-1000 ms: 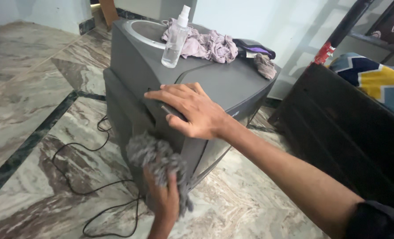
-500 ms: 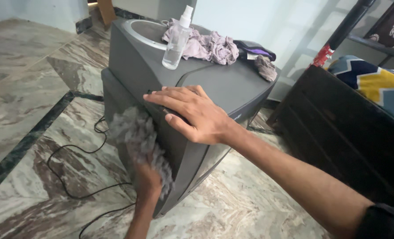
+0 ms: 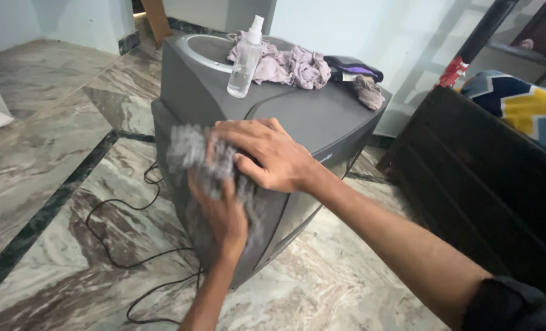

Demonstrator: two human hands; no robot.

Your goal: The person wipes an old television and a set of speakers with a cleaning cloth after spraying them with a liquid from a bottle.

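A big dark grey television set [image 3: 322,119] stands on the marble floor. My right hand [image 3: 267,153] lies flat on its upper edge, fingers spread, holding nothing. My left hand [image 3: 221,211] presses a fluffy grey cloth [image 3: 190,150] against the set's side, just under and left of the right hand; the cloth touches the right fingertips. A clear spray bottle [image 3: 243,61] stands upright on top of the set, beside a crumpled pale purple cloth [image 3: 291,64].
A dark pouch [image 3: 349,64] and a small grey rag [image 3: 368,92] also lie on the set. A black cable [image 3: 120,245] loops over the floor at the left. A dark wooden bed frame [image 3: 487,184] with a patterned blanket [image 3: 524,107] stands close on the right.
My left hand has carried the grey cloth up the set's side, from low near the floor to just under the right hand. The right hand has stayed put.
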